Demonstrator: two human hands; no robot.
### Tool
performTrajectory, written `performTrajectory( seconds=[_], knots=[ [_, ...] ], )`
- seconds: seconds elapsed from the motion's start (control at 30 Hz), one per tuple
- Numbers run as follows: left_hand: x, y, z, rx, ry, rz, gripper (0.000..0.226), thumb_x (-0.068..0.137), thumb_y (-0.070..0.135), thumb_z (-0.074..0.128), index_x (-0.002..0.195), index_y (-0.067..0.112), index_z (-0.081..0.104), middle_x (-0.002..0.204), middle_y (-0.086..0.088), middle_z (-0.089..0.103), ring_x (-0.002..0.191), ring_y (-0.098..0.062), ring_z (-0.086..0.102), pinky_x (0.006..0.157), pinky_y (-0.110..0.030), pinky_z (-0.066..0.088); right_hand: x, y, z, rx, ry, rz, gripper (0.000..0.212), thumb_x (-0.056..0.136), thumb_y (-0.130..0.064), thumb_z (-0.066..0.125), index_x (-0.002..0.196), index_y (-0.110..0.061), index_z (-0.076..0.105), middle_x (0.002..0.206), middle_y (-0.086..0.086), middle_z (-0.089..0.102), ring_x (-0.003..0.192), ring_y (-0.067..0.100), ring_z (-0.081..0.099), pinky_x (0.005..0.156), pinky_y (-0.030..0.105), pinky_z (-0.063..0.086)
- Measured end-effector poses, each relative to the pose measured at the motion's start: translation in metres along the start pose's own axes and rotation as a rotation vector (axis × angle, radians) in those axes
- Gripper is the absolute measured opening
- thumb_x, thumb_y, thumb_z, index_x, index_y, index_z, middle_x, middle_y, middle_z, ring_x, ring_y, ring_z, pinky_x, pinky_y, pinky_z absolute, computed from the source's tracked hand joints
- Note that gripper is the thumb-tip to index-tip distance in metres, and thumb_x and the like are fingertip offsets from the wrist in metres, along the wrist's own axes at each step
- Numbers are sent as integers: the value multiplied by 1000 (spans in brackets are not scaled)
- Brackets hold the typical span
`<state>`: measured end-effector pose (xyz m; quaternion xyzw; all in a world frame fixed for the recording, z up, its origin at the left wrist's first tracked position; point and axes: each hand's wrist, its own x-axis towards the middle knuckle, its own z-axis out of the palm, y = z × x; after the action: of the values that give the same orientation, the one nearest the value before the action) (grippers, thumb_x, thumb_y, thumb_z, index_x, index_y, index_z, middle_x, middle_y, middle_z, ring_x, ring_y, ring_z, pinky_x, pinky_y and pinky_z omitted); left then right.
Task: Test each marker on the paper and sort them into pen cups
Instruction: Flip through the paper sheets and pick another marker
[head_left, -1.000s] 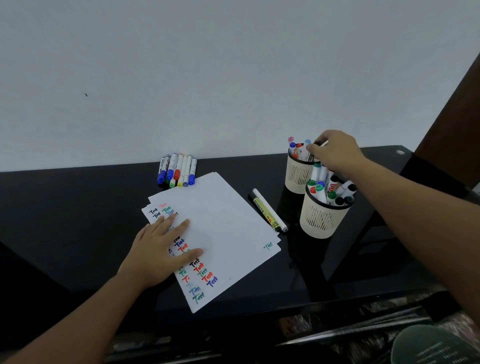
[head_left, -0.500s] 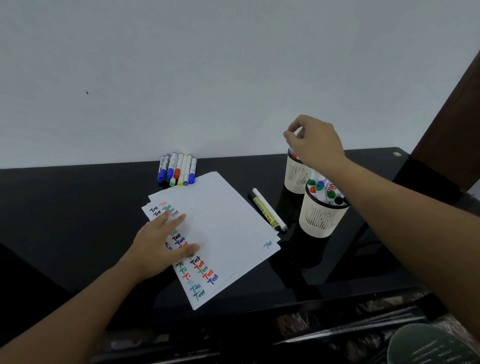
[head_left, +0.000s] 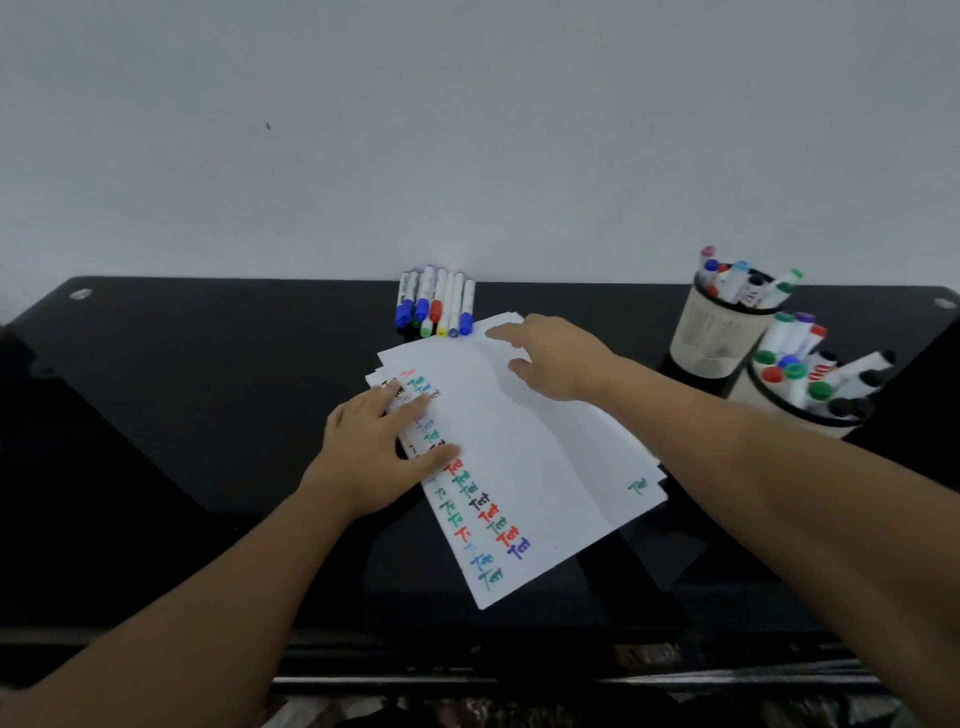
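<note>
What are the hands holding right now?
Nothing is held. The left hand presses flat on the paper; the right hand hovers open above it.

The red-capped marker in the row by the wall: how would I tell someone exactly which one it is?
Start at the black table and find the row of markers lying against the white wall, just beyond the far corner of the paper. The red-capped marker is near the middle, the only red cap there; its neighbours are blue, green and yellow.
</note>
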<state>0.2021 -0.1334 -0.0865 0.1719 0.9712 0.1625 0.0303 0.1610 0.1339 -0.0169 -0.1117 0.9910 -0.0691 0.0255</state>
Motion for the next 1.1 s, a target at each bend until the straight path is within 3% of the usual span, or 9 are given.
performTrajectory(
  seconds=[0.1, 0.27, 0.47, 0.53, 0.67, 0.77, 0.93, 1.0, 1.1],
  knots=[
    [-1, -3, 3, -42, 33, -6, 97, 71, 97, 28, 152, 46, 36, 167, 5, 19, 153, -17, 12, 124, -44, 4, 29, -7, 15, -41, -6, 5, 57, 107, -22, 46, 159, -41, 31, 153, 6, 44, 132, 30, 47, 101, 44, 50],
    [-1, -10, 2, -48, 32, -9, 92, 73, 95, 31, 152, 48, 34, 166, 8, 19, 153, -16, 10, 124, -43, 2, 70, -14, 28, -66, 27, 21, 65, 102, -8, 45, 157, -41, 35, 134, 6, 50, 106, 25, 57, 86, 43, 57],
    [1, -12, 5, -38, 32, -8, 85, 80, 91, 38, 153, 47, 33, 165, 10, 19, 152, -16, 10, 124, -43, 3, 83, -6, 38, -180, 125, -64, 47, 98, -5, 49, 136, -33, 53, 116, 3, 50, 80, 20, 55, 74, 39, 54],
    [2, -12, 4, -33, 26, -13, 84, 80, 90, 38, 153, 47, 33, 166, 10, 18, 152, -16, 10, 124, -42, 3, 84, -3, 37, -238, 156, -106, 44, 95, -2, 54, 129, -30, 55, 114, 3, 49, 80, 18, 51, 75, 39, 54],
    [3, -13, 5, -37, 41, -12, 85, 79, 92, 36, 152, 48, 34, 165, 9, 20, 152, -16, 12, 124, -43, 5, 86, 2, 38, -302, 146, -173, 52, 99, -6, 53, 141, -36, 50, 116, 4, 48, 89, 19, 47, 80, 38, 52],
    [2, -13, 7, -51, 53, -14, 90, 74, 95, 29, 152, 49, 35, 165, 10, 21, 151, -15, 13, 124, -42, 5, 88, 0, 35, -399, 135, -259, 42, 103, -16, 55, 140, -35, 53, 114, 3, 46, 90, 20, 47, 77, 36, 49],
    [2, -17, 6, -49, 65, -17, 88, 75, 94, 32, 151, 49, 35, 165, 9, 22, 151, -17, 15, 124, -43, 6, 83, 1, 21, -535, 283, -500, 26, 100, -24, 64, 125, -18, 62, 121, 11, 56, 102, 31, 56, 89, 44, 49],
    [2, -17, 7, -72, 84, -14, 90, 75, 94, 33, 150, 46, 37, 163, 9, 25, 151, -17, 17, 124, -45, 9, 76, -4, 16, -491, 300, -543, 23, 104, -22, 56, 125, -11, 59, 120, 14, 61, 98, 33, 58, 90, 46, 50],
    [1, -15, 6, -141, 158, -5, 87, 79, 87, 42, 150, 38, 43, 158, 8, 34, 147, -16, 25, 123, -48, 19, 55, -21, 6, -311, 162, -479, 32, 111, -30, 38, 140, -17, 44, 109, 7, 59, 86, 27, 56, 76, 45, 52]
  ],
)
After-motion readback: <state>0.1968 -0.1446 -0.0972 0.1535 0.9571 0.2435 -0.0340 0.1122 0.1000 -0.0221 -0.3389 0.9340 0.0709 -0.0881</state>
